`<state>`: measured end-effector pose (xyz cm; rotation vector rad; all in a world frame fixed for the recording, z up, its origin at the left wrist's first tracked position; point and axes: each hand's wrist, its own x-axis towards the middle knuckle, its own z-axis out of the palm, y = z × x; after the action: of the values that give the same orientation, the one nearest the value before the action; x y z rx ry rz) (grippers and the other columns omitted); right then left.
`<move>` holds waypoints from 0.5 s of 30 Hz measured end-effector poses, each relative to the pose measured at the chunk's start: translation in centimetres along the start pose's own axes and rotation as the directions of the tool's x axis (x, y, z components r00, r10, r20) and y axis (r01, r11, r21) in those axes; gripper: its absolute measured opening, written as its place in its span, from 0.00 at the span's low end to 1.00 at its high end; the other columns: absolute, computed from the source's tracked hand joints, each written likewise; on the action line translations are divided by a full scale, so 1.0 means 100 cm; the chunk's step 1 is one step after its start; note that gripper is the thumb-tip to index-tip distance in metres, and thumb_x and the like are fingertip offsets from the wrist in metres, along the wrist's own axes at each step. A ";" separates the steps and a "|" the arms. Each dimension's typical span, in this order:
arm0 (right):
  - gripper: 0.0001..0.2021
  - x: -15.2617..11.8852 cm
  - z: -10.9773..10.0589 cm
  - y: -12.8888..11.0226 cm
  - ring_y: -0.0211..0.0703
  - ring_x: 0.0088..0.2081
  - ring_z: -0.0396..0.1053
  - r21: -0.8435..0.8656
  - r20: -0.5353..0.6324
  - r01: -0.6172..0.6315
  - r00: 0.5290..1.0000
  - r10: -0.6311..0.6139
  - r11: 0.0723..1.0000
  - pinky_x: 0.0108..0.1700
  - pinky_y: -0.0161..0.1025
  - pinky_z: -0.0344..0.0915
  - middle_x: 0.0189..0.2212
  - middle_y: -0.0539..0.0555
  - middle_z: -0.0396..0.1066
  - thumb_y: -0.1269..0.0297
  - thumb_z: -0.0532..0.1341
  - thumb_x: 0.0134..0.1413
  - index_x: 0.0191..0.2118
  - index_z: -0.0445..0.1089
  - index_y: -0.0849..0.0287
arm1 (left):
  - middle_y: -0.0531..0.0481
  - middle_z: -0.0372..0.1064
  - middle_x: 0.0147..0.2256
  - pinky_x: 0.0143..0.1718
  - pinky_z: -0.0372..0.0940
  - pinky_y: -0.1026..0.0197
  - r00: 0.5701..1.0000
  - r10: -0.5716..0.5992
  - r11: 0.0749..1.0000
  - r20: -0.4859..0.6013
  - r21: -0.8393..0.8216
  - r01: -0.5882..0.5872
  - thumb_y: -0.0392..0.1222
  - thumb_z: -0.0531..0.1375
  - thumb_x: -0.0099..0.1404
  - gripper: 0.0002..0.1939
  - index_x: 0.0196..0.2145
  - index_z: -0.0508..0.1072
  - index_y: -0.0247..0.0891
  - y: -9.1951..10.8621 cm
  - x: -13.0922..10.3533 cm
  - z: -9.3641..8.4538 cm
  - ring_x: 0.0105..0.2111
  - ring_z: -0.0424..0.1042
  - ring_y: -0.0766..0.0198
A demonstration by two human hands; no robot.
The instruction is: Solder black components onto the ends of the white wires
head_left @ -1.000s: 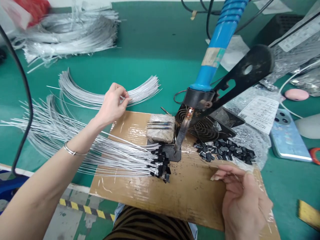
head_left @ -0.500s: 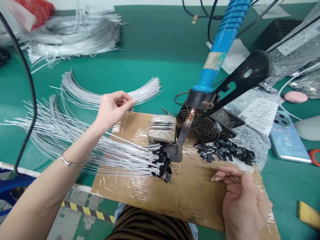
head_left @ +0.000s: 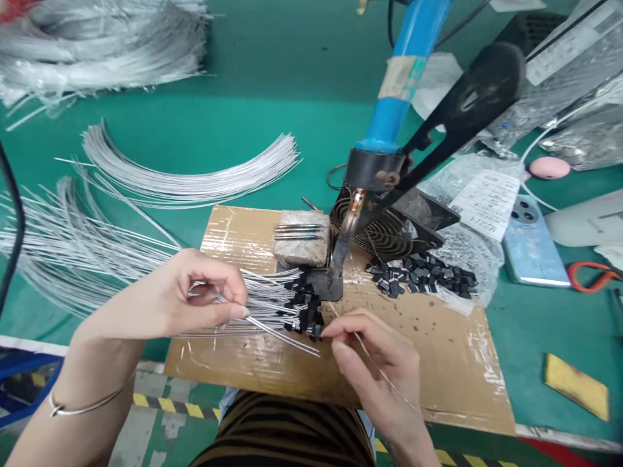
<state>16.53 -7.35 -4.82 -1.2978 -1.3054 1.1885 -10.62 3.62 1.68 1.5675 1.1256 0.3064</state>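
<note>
My left hand point(head_left: 195, 298) pinches a few white wires point(head_left: 289, 340) between thumb and forefinger, their free ends pointing right over the cardboard. In my right hand point(head_left: 382, 363) a thin strand of solder wire point(head_left: 333, 310) runs past the fingers, its end near the soldering iron's tip point(head_left: 341, 250). Behind my left hand lies a bundle of white wires point(head_left: 265, 292) with black connectors point(head_left: 309, 311) on their ends. The blue-handled soldering iron point(head_left: 389, 117) is clamped in a black stand, tip downward. Loose black connectors point(head_left: 423, 275) are heaped right of the tip.
Another bundle of white wires point(head_left: 195, 185) curves across the green table. A wrapped block point(head_left: 302, 250) and a black fan point(head_left: 384, 233) sit by the iron. On the right are a phone point(head_left: 533, 250), red-handled scissors point(head_left: 584, 279) and a yellow sponge point(head_left: 577, 386).
My left hand has come from the back bundle down toward the front with wires in its pinch. My right hand has moved left, close to the connector ends. The view has shifted slightly.
</note>
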 end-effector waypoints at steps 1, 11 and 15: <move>0.04 0.002 0.004 -0.002 0.39 0.29 0.70 0.033 0.044 -0.003 0.999 0.002 0.999 0.29 0.34 0.66 0.29 0.49 0.74 0.63 0.69 0.64 0.37 0.80 0.55 | 0.50 0.71 0.18 0.17 0.53 0.62 1.000 0.002 1.000 -0.004 -0.006 -0.002 0.41 0.69 0.60 0.09 0.22 0.80 0.44 0.001 0.001 0.003 0.18 0.61 0.64; 0.10 0.005 0.011 0.000 0.36 0.25 0.66 0.083 0.016 -0.064 0.998 0.063 0.994 0.27 0.33 0.62 0.25 0.48 0.71 0.63 0.69 0.64 0.31 0.76 0.56 | 0.50 0.71 0.18 0.18 0.55 0.64 0.997 -0.024 0.992 -0.071 -0.128 0.014 0.41 0.69 0.60 0.09 0.22 0.81 0.44 0.001 0.008 0.015 0.18 0.61 0.65; 0.10 0.007 0.012 0.000 0.35 0.25 0.65 0.075 -0.018 -0.033 0.999 0.034 0.997 0.26 0.33 0.59 0.24 0.47 0.70 0.65 0.69 0.64 0.29 0.75 0.56 | 0.51 0.70 0.18 0.19 0.55 0.64 0.996 -0.060 0.990 -0.062 -0.134 0.052 0.42 0.69 0.60 0.10 0.22 0.80 0.43 0.000 0.007 0.019 0.18 0.61 0.65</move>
<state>15.29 -6.73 -4.97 -1.2784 -1.2184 1.2333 -8.95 3.01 0.77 1.4157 1.1746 0.3899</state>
